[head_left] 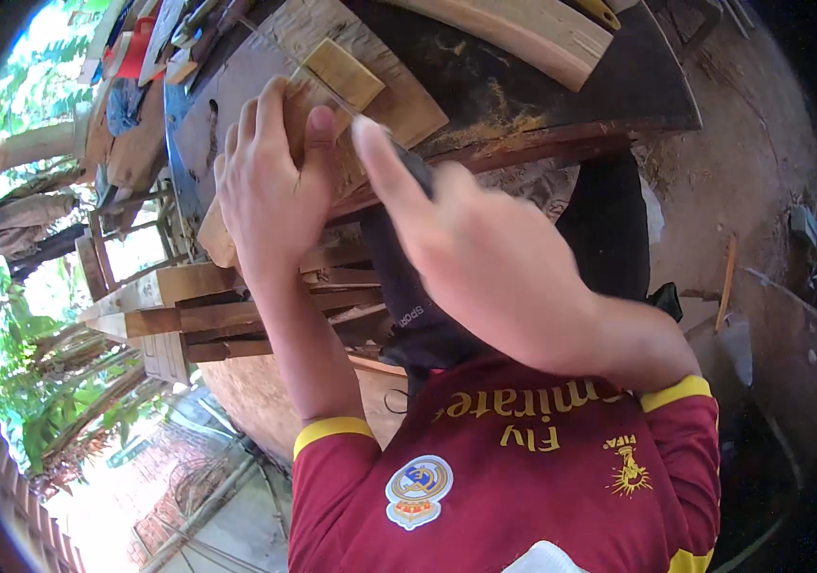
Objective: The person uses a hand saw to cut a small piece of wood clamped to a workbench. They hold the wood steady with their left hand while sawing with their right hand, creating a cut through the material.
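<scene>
My left hand [270,181] clamps down on a pale wooden board [404,110] at the near edge of a dark workbench [561,105], thumb on top and fingers curled over the board's left side. A small pale wood block [346,72] lies on the board just beyond my fingers. My right hand [494,258] grips the dark handle [416,170] of a tool, index finger stretched forward along it. A thin blade runs from the handle up and left across the board beside the block. Its far end is too thin to make out.
Sawdust [490,110] lies on the bench behind the board, and another pale plank [523,33] sits at the far edge. Stacked timber [189,306] rests under the bench to the left. A dirt floor [762,191] with a stick [725,282] lies to the right.
</scene>
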Demonstrator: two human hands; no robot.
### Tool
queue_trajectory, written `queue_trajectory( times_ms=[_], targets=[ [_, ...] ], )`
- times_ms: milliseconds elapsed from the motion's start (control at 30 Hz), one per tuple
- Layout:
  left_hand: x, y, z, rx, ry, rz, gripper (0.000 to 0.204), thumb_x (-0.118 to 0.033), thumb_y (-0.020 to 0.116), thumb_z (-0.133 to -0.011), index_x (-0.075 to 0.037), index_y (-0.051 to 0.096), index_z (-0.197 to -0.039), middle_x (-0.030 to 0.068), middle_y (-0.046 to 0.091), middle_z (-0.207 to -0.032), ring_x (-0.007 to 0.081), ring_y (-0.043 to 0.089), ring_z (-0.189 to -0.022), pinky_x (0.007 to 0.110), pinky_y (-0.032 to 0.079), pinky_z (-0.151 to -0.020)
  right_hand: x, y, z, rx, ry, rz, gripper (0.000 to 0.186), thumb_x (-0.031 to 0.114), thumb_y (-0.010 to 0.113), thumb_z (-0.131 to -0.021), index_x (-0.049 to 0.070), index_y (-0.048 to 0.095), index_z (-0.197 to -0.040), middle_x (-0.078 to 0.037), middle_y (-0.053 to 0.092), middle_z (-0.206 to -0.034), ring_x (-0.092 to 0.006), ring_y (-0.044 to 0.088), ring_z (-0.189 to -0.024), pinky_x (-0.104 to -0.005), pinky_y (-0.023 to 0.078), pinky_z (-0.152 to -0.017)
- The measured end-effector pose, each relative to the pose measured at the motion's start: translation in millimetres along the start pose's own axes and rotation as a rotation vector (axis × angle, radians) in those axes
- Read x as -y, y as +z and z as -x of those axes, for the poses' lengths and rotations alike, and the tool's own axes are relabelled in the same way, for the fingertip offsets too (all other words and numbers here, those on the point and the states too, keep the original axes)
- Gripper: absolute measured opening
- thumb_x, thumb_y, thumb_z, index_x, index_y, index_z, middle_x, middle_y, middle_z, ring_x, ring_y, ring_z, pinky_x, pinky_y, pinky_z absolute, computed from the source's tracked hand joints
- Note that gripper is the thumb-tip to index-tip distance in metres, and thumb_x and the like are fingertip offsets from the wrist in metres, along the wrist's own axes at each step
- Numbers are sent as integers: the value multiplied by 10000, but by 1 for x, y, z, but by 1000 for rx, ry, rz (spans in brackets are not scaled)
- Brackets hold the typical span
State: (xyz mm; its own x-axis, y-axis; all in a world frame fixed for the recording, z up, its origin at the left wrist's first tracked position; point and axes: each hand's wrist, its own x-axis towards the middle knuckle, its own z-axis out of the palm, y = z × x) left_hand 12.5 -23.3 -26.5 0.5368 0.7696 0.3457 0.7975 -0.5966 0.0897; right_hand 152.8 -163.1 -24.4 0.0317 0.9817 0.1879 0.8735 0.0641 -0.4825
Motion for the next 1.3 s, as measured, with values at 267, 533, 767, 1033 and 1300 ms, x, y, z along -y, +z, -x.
queue_trajectory(
  times_ms=[267,533,767,1033,1300],
  targets=[
    [-5,-2,-1,22,-2,48,508,-461,559,-959,-57,583,-1265,166,652,-1170,405,596,-1091,505,441,-921,-15,9,-3,-87,-73,-35,645,117,593,-862,-8,443,-1478,-131,612,-719,-236,669,-524,-342,552,-446],
    [-14,5,-1,-43,16,35,500,-470,582,-941,-74,604,-1246,158,666,-1112,390,626,-1030,500,459,-877,-1,1,-8,-10,100,-49,837,-8,620,-810,146,324,-1578,-135,563,-740,-313,595,-547,-411,537,-534],
    [-15,8,-7,-97,-37,-13,512,-492,581,-947,-72,623,-1237,158,675,-1089,380,635,-1043,492,469,-881,-17,-6,40,21,97,-111,775,-101,586,-797,73,407,-1530,-160,627,-812,-343,605,-599,-449,523,-575],
    [-9,7,-12,-68,-4,-44,546,-492,555,-966,-45,602,-1278,175,666,-1136,402,624,-1075,497,466,-918,-7,-8,38,41,94,-93,761,-16,585,-815,62,376,-1543,-181,633,-783,-312,630,-567,-417,535,-520],
    [-8,7,-10,-22,-42,-69,546,-492,532,-976,-43,604,-1279,177,662,-1167,410,621,-1087,505,474,-926,-19,19,-8,-128,25,-52,675,97,582,-879,101,406,-1530,-161,637,-729,-273,671,-541,-384,547,-455]
  ],
)
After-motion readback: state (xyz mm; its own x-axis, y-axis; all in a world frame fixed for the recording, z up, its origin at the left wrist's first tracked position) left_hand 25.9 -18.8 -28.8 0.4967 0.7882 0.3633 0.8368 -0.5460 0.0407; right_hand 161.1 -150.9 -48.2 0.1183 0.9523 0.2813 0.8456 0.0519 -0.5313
